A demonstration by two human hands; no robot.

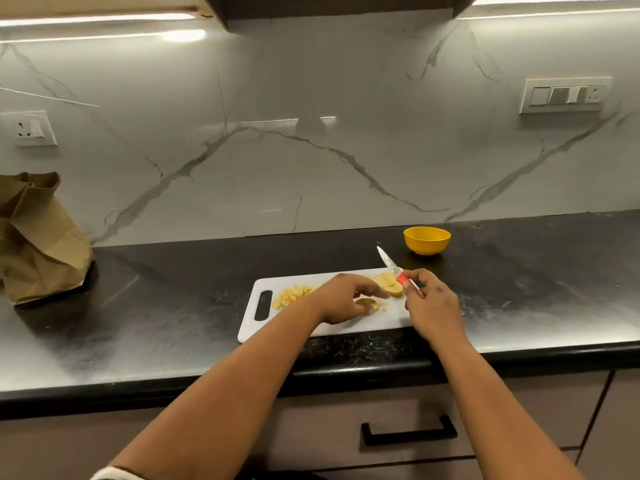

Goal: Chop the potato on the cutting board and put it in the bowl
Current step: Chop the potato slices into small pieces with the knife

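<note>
Right hand (429, 306) grips a knife (398, 271) above potato slices (389, 284) on the cutting board (346, 327); left hand (341, 299) reaches, fingers relaxed.

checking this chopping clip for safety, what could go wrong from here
1. The left hand reaches toward the potato slices right beside the knife held in the right hand; a fingertip could get nicked.
2. The right hand's grip looks loose and far back on the handle, so the blade could twist.
3. The yellow bowl stands behind the cutting board, so chopped pieces may spill on the counter in transfer.
</note>
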